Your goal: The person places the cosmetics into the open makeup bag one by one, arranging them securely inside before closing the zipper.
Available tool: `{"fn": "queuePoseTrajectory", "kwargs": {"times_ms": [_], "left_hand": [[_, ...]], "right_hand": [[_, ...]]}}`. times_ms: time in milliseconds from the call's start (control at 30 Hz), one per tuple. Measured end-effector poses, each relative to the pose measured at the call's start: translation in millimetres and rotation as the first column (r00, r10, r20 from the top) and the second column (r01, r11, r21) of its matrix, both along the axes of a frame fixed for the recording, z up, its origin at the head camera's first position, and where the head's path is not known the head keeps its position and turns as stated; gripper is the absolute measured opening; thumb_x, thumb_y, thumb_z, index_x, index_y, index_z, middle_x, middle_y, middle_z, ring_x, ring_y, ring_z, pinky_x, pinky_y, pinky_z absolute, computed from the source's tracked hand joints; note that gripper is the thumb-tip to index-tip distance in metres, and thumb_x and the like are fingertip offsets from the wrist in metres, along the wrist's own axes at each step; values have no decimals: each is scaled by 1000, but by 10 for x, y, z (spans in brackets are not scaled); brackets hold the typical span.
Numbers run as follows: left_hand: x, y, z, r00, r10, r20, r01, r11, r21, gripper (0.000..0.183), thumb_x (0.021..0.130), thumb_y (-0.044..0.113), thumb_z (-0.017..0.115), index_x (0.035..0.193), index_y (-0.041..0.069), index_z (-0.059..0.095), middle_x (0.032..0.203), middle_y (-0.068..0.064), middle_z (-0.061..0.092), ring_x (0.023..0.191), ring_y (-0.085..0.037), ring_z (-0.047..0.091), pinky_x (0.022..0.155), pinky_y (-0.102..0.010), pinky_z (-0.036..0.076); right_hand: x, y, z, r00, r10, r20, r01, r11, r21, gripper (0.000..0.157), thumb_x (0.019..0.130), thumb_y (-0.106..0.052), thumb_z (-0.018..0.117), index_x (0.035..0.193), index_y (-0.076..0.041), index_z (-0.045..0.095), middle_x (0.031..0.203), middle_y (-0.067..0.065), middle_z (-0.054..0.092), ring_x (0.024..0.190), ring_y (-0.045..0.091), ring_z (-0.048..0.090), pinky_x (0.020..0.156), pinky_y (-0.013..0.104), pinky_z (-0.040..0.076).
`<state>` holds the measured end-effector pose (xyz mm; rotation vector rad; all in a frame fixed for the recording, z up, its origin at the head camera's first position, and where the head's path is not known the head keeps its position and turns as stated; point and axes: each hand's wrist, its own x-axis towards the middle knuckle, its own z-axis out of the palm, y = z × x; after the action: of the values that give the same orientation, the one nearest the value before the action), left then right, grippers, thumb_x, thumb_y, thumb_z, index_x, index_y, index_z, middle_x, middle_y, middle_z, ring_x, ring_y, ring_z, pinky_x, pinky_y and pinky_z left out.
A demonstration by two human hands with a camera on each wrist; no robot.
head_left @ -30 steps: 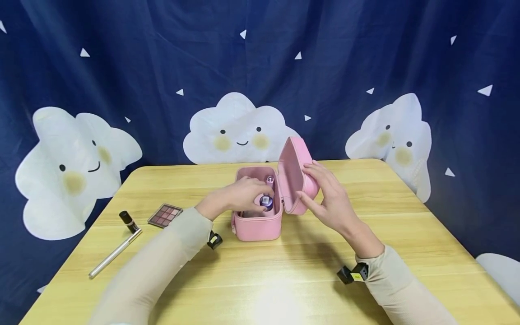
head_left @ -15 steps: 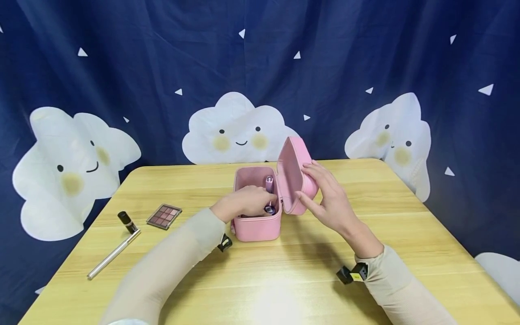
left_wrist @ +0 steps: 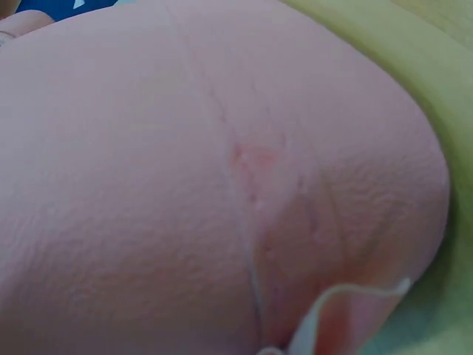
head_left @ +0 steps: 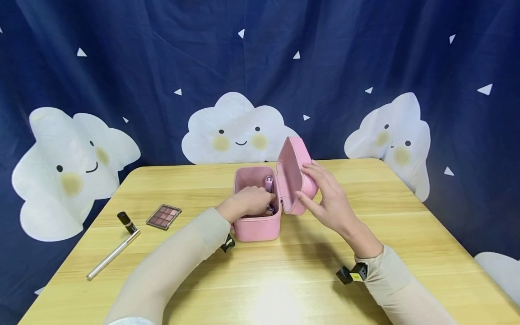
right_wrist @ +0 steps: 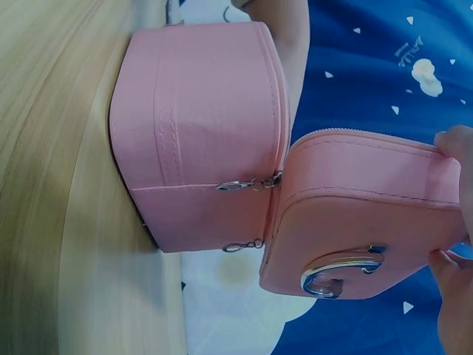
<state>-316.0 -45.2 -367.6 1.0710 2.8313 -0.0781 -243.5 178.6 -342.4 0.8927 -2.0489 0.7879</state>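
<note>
A pink zippered cosmetic case (head_left: 257, 229) stands on the table with its lid (head_left: 299, 155) raised to the right. Inside it my left hand (head_left: 253, 201) reaches down and holds a small dark purple jar (head_left: 271, 209), mostly hidden by the fingers. A slim pink tube with a shiny top (head_left: 269, 183) stands upright at the case's back right. My right hand (head_left: 331, 198) grips the lid, thumb on the near side and fingers on the far side. From the right wrist, the lid's metal handle (right_wrist: 342, 274) shows. Only the case's outer wall (left_wrist: 222, 185) fills the left wrist view.
Left on the wooden table (head_left: 325, 289) lie an eyeshadow palette (head_left: 164, 216), a black-capped small tube (head_left: 127, 222) and a long silver pen-like stick (head_left: 113, 255). A dark blue curtain (head_left: 260, 54) with clouds hangs behind the table.
My left hand has moved right and lower into the case with the jar, which is now more covered. The right hand stays on the lid.
</note>
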Motion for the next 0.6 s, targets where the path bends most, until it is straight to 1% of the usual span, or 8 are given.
{"fn": "queuePoseTrajectory", "kwargs": {"times_ms": [67,133,233,300,367,500,600], "left_hand": [[-10,10,-14,1000,1,7,-1,1000,7,18,91,40,67,89,23,61,99,-6,67,86,-30,67,68,-45,55],[-21,14,-22,1000,-6,23,6,1000,13,20,91,42,66,87,22,62,95,-5,67,84,-28,67,67,-44,55],[-38,4,-19,998,-18,60,16,999,29,20,91,42,67,87,23,64,87,-1,65,80,-22,65,68,-40,54],[-45,-9,-7,996,-23,84,20,999,35,17,91,41,68,89,24,66,84,0,64,78,-19,63,68,-38,54],[-49,-20,12,994,-26,101,22,999,43,15,91,39,69,96,25,69,85,2,65,77,-17,62,68,-37,53],[-44,-53,56,995,-41,93,38,999,37,20,90,35,70,107,24,71,89,4,66,78,-15,62,68,-34,53],[-37,-91,105,997,-57,57,55,998,35,24,90,33,70,111,21,70,91,4,66,82,-15,64,71,-32,54]], "right_hand": [[-3,-2,0,1000,4,-5,-4,1000,-1,55,84,-20,73,134,-2,55,136,13,55,134,33,43,112,42,33],[-6,-3,1,1000,8,-7,-8,1000,-2,55,85,-20,72,134,-2,55,136,13,55,134,33,43,112,42,33],[-6,-1,-1,1000,5,-3,-5,1000,0,53,88,-26,70,133,-2,55,136,13,55,134,33,43,112,41,33],[-5,0,-1,1000,1,1,-1,1000,4,53,89,-28,68,133,-2,55,136,13,55,134,33,43,112,40,33],[-6,0,-1,1000,0,0,0,1000,3,53,88,-26,70,133,-2,55,136,13,55,134,33,43,112,41,33],[-11,-8,-1,1000,3,-8,-3,1000,-2,57,82,-17,75,134,-3,55,135,13,55,134,32,43,112,43,33],[-15,-9,-7,1000,3,-5,-3,1000,-7,57,81,-17,75,133,-3,56,135,13,56,133,33,43,112,43,33]]}}
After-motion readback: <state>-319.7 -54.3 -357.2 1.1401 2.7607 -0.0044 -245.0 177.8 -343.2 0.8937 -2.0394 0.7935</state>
